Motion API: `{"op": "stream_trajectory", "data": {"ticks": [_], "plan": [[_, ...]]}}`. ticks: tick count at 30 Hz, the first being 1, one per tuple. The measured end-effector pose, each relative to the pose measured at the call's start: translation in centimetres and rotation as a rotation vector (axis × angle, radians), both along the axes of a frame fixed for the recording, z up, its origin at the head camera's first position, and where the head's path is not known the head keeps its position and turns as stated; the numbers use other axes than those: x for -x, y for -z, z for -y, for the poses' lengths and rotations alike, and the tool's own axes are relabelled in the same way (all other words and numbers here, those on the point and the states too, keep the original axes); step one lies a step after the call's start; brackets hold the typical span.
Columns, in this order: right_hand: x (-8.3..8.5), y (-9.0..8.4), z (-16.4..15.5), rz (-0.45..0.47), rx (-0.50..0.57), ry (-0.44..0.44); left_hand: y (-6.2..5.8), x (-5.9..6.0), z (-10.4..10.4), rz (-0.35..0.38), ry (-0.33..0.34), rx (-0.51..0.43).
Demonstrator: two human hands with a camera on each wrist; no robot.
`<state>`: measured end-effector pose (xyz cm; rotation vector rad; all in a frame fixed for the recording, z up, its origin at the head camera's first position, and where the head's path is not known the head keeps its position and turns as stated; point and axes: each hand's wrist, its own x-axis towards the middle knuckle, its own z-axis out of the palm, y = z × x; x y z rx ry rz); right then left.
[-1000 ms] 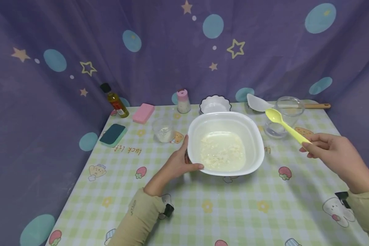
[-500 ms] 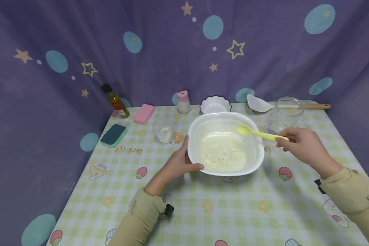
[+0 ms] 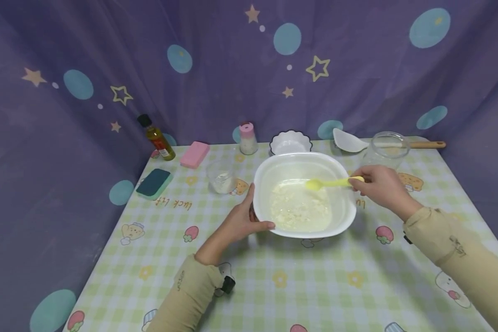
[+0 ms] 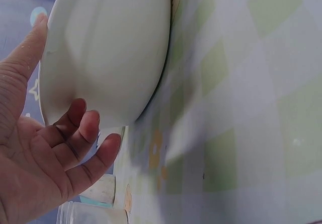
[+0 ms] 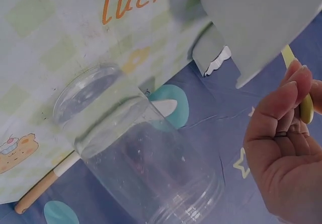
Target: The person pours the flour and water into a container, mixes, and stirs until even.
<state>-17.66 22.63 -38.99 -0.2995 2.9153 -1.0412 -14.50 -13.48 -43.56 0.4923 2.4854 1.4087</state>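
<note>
A white basin (image 3: 311,234) stands mid-table, with pale liquid and whitish clumps (image 3: 299,210) inside. My left hand (image 3: 240,219) grips its left side, thumb over the rim and fingers curled by the outer wall; the left wrist view shows these fingertips close under the rim. From the right, my right hand (image 3: 379,188) pinches the handle of a yellow spoon (image 3: 334,183) between thumb and fingers. The spoon reaches over the basin's right rim, and its head lies over the far right part of the liquid. In the right wrist view the basin hides most of the spoon.
Behind my right hand stand a clear glass jar (image 3: 383,154) and a white spatula (image 3: 348,140) with a wooden handle. Along the back are a scalloped dish (image 3: 290,142), a pink-capped shaker (image 3: 247,138), a pink sponge (image 3: 195,154) and an oil bottle (image 3: 157,138). A clear cup (image 3: 222,177) holds white powder.
My right hand has moved left with the yellow spoon, from beside the jar to over the basin, and the spoon's head has come down to the liquid. My left hand has stayed on the rim.
</note>
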Motion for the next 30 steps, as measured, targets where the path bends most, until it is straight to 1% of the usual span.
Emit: {"op": "stream_trajectory", "data": {"ticks": [4, 6, 11, 17, 22, 26, 30], "plan": [[0.6, 0.3, 0.3, 0.013, 0.015, 0.005, -2.2, -0.9, -0.3, 0.017, 0.018, -0.011], [0.8, 0.4, 0.4, 0.014, 0.016, 0.009, -1.8, -0.7, -0.2, 0.009, 0.016, -0.011], [1.1, 0.6, 0.2, 0.026, 0.006, 0.022, 1.1, 0.4, 0.2, -0.006, -0.014, 0.005], [1.0, 0.2, -0.1, 0.083, -0.021, 0.007, 1.0, 0.4, 0.2, -0.015, -0.009, -0.001], [0.6, -0.1, 0.0, 0.121, -0.039, -0.053, 1.0, 0.4, 0.3, -0.013, -0.003, -0.007], [0.4, -0.2, 0.6, 0.154, -0.017, -0.098, 1.0, 0.5, 0.3, -0.01, -0.003, 0.0], [0.1, -0.1, 1.4, 0.182, 0.008, -0.125, 1.1, 0.4, 0.4, -0.017, 0.001, -0.002]]}}
